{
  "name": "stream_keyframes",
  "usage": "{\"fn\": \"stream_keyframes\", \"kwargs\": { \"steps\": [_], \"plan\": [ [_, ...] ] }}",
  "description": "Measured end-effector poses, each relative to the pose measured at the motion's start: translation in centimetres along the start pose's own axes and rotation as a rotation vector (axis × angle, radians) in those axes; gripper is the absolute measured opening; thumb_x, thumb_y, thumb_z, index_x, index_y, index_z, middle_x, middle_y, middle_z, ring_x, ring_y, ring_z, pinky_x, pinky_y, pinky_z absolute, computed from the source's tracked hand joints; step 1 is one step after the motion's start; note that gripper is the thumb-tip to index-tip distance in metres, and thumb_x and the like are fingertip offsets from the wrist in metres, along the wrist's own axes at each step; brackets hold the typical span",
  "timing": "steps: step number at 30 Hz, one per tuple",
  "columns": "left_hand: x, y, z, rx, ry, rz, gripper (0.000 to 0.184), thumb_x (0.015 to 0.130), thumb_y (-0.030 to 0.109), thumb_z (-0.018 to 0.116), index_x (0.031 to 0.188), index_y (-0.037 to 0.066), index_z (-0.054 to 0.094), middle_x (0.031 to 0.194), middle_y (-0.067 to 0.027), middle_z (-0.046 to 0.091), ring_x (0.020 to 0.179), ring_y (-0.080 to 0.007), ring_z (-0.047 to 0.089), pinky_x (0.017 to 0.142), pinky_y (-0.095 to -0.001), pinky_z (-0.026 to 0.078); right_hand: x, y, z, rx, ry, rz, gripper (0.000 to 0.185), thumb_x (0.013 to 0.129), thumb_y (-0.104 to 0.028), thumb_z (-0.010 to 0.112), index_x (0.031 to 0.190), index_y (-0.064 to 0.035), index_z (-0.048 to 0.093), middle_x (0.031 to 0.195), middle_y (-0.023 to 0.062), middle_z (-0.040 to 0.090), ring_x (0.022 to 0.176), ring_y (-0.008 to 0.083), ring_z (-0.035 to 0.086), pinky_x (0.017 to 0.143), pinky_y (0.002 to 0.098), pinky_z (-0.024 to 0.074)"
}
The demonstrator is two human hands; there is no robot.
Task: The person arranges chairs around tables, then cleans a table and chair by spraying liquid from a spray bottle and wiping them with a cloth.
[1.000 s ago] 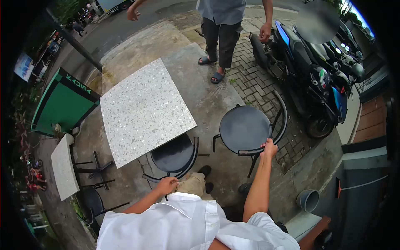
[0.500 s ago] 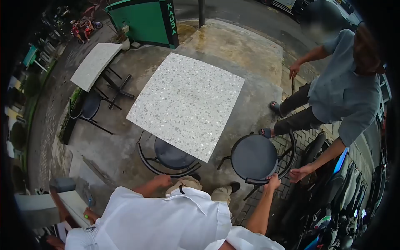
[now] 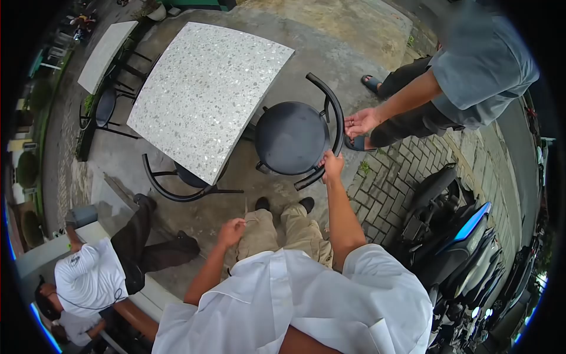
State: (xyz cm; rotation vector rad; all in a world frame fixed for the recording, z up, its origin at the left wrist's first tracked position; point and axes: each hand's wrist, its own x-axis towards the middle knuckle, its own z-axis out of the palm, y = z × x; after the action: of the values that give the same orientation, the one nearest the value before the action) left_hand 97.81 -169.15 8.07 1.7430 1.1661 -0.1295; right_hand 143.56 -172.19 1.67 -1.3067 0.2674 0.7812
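Black and round-seated, the chair (image 3: 292,138) is beside the speckled bench (image 3: 206,97), its curved back rail (image 3: 339,124) clasped in the right grip (image 3: 332,165); the left grip (image 3: 231,232) hangs loosely curled, empty.

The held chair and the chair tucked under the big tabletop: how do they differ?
The held chair shows nearly its whole seat; the tucked chair has most of its seat hidden by the tabletop. The right grip is on the held chair; neither grip touches the tucked chair. Both are dark, with curved backrests.
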Motion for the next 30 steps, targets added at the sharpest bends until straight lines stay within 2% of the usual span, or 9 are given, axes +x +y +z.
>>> {"fn": "stream_keyframes", "kwargs": {
  "steps": [3, 7, 10, 13, 19, 23, 25, 29, 30],
  "plan": [
    [4.1, 1.0, 6.7, -0.353, -0.040, -0.033, 0.019, 0.096, 0.021, 0.067, 0.109, 0.007, 0.072, 0.099, -0.0079, 0.075, 0.092, -0.0163, 0.070, 0.083, -0.0327, 0.055, 3.3, -0.4, 2.1, -0.013, -0.081, -0.022, 0.008, 0.090, -0.003, 0.057, 0.092, -0.0053, 0.049, 0.065, 0.0041, 0.049, 0.047, 0.0147, 0.046, 0.044, 0.0330, 0.0414],
    [11.5, 6.1, 13.7, -0.585, -0.143, -0.060, 0.024, 0.098, 0.021, 0.066, 0.116, 0.006, 0.070, 0.101, -0.0055, 0.074, 0.093, -0.0135, 0.068, 0.085, -0.0308, 0.054, 7.1, -2.4, 5.6, -0.003, -0.117, -0.042, 0.005, 0.089, -0.003, 0.057, 0.088, -0.0032, 0.051, 0.064, 0.0040, 0.049, 0.047, 0.0149, 0.047, 0.045, 0.0333, 0.0426],
    [14.1, 9.9, 14.5, -0.548, -0.039, 0.023, 0.025, 0.098, 0.022, 0.067, 0.116, 0.005, 0.070, 0.099, -0.0054, 0.074, 0.093, -0.0130, 0.068, 0.084, -0.0305, 0.054, 11.6, -5.1, 8.6, -0.061, -0.102, -0.031, 0.007, 0.087, -0.003, 0.058, 0.086, -0.0022, 0.051, 0.062, 0.0046, 0.049, 0.047, 0.0157, 0.048, 0.045, 0.0338, 0.0427],
    [13.8, 8.6, 14.0, -0.544, 0.006, 0.062, 0.024, 0.098, 0.022, 0.067, 0.115, 0.006, 0.070, 0.098, -0.0054, 0.074, 0.092, -0.0135, 0.068, 0.082, -0.0302, 0.053, 16.0, -9.8, 11.9, -0.155, -0.121, -0.088, 0.012, 0.084, -0.002, 0.061, 0.082, -0.0004, 0.050, 0.062, 0.0064, 0.050, 0.047, 0.0173, 0.049, 0.044, 0.0348, 0.0432],
    [7.2, 2.9, 9.6, -0.382, 0.221, -0.199, 0.024, 0.095, 0.027, 0.069, 0.108, 0.006, 0.072, 0.095, -0.0079, 0.075, 0.087, -0.0188, 0.071, 0.080, -0.0325, 0.056, 25.0, -18.2, 15.8, -0.346, -0.208, -0.038, 0.010, 0.085, -0.005, 0.062, 0.082, -0.0024, 0.053, 0.062, 0.0026, 0.045, 0.050, 0.0154, 0.047, 0.046, 0.0333, 0.0430],
    [3.5, -3.4, 10.4, -0.204, 0.253, -0.484, 0.037, 0.093, 0.039, 0.066, 0.111, 0.008, 0.073, 0.104, -0.0165, 0.075, 0.101, -0.0303, 0.073, 0.087, -0.0408, 0.056, 30.8, -21.9, 20.2, -0.380, -0.232, 0.003, 0.012, 0.086, -0.005, 0.060, 0.078, -0.0031, 0.052, 0.062, 0.0031, 0.045, 0.050, 0.0163, 0.046, 0.046, 0.0340, 0.0424],
    [2.4, -2.6, 9.4, 0.001, 0.036, -0.535, 0.042, 0.093, 0.043, 0.060, 0.112, 0.008, 0.074, 0.108, -0.0182, 0.074, 0.107, -0.0362, 0.069, 0.091, -0.0441, 0.054, 32.8, -23.1, 22.2, -0.384, -0.239, 0.032, 0.011, 0.086, -0.005, 0.060, 0.078, -0.0032, 0.052, 0.061, 0.0031, 0.044, 0.050, 0.0164, 0.046, 0.046, 0.0342, 0.0423],
    [3.8, 0.0, 10.6, 0.014, -0.062, -0.774, 0.042, 0.093, 0.044, 0.058, 0.109, 0.009, 0.075, 0.109, -0.0185, 0.074, 0.109, -0.0382, 0.068, 0.093, -0.0457, 0.053, 38.3, -25.3, 28.6, -0.398, -0.306, 0.058, 0.010, 0.086, -0.005, 0.059, 0.079, -0.0038, 0.052, 0.061, 0.0025, 0.043, 0.050, 0.0162, 0.045, 0.047, 0.0341, 0.0422],
    [4.6, 3.8, 9.8, -0.093, 0.038, -0.823, 0.041, 0.093, 0.043, 0.059, 0.109, 0.009, 0.075, 0.108, -0.0181, 0.074, 0.108, -0.0380, 0.068, 0.093, -0.0452, 0.053, 40.2, -25.1, 29.6, -0.421, -0.331, 0.057, 0.010, 0.085, -0.004, 0.059, 0.079, -0.0045, 0.051, 0.061, 0.0023, 0.043, 0.050, 0.0158, 0.045, 0.048, 0.0335, 0.0422]
  ]
}}
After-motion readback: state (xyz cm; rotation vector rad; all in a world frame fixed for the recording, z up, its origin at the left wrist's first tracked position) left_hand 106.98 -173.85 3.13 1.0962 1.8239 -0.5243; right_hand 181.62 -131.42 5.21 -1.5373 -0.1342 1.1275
